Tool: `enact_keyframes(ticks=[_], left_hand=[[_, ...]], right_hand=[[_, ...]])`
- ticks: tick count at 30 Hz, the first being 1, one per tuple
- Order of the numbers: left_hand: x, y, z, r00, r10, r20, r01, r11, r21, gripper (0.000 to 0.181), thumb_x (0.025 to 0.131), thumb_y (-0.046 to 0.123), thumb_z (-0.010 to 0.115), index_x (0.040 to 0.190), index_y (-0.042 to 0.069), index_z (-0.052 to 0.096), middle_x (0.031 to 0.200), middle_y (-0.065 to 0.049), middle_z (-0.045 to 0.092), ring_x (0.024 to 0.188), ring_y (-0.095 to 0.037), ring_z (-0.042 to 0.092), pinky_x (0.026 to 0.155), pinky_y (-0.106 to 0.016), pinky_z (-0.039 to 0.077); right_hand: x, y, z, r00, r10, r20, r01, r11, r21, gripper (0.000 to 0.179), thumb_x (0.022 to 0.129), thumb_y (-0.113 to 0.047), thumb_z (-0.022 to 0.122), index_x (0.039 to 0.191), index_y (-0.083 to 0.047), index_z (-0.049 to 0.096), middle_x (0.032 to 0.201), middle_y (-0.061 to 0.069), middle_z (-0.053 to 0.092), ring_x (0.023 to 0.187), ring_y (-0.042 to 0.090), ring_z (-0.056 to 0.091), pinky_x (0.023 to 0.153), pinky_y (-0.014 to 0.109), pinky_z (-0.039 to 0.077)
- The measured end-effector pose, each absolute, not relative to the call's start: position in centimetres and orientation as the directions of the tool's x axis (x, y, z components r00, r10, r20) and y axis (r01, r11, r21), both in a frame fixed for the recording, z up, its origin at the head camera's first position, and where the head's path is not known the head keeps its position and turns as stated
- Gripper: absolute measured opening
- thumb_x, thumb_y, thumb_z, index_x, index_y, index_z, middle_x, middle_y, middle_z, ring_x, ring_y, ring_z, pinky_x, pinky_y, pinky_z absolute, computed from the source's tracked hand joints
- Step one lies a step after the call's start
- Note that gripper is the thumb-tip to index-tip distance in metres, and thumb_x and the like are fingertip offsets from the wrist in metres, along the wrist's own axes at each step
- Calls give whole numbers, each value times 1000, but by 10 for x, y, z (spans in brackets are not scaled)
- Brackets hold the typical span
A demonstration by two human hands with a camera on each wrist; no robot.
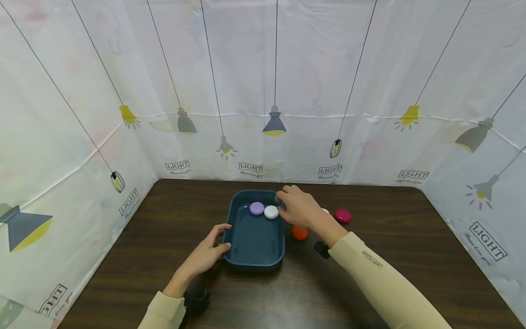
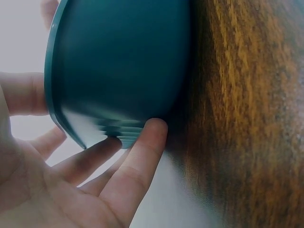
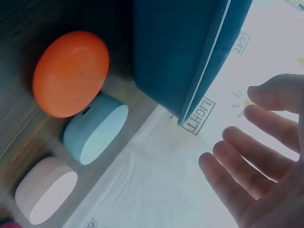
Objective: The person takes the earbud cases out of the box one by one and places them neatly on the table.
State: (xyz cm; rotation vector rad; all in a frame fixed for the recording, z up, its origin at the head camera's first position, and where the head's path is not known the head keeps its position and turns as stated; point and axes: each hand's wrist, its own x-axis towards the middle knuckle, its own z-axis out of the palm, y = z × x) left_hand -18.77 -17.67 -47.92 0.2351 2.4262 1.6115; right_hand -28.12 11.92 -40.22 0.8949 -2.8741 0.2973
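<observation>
A dark blue rectangular bin (image 1: pixel 255 242) stands on the table, with a lilac rounded piece (image 1: pixel 256 209) and a white one (image 1: pixel 271 212) lying near its far end. My left hand (image 1: pixel 207 251) touches the bin's left wall with fairly straight fingertips, some by the ridged end seen in the left wrist view. Over the bin's right rim, beside the white piece, is my right hand (image 1: pixel 300 205); its fingers (image 3: pixel 242 164) are extended and hold nothing. Outside the bin lie an orange rounded piece (image 3: pixel 71 73), a light blue one with a small dark slot (image 3: pixel 95 128) and a pale pink one (image 3: pixel 46 190).
Farther right on the table sits a magenta rounded piece (image 1: pixel 342 215). The brown wooden table (image 1: pixel 390 246) spreads out on both sides of the bin. A white sheet printed with lamps (image 1: pixel 308 91) hangs behind and along the sides.
</observation>
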Motion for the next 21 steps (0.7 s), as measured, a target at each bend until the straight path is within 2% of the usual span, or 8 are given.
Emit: enact_keyframes(ticks=[10,21], left_hand=[[-189,-177,-479,-962,260,-83,24,383,923,50,104,13,56,151,16,39,156,-25,33,113,-31,62,91,-50,56],[-189,-178,-481,-961,266,-74,34,379,925,50,104,12,56,151,14,39,155,-26,34,112,-31,63,90,-51,56]], right_hand=[[-292,100,-406,-813,-561,158,-582,796,-167,25,96,-25,68,117,-12,70,119,7,61,110,26,56,86,44,56],[-303,81,-414,-789,-600,130,-613,755,-235,29,97,-25,66,122,-11,70,125,8,60,118,27,54,92,46,53]])
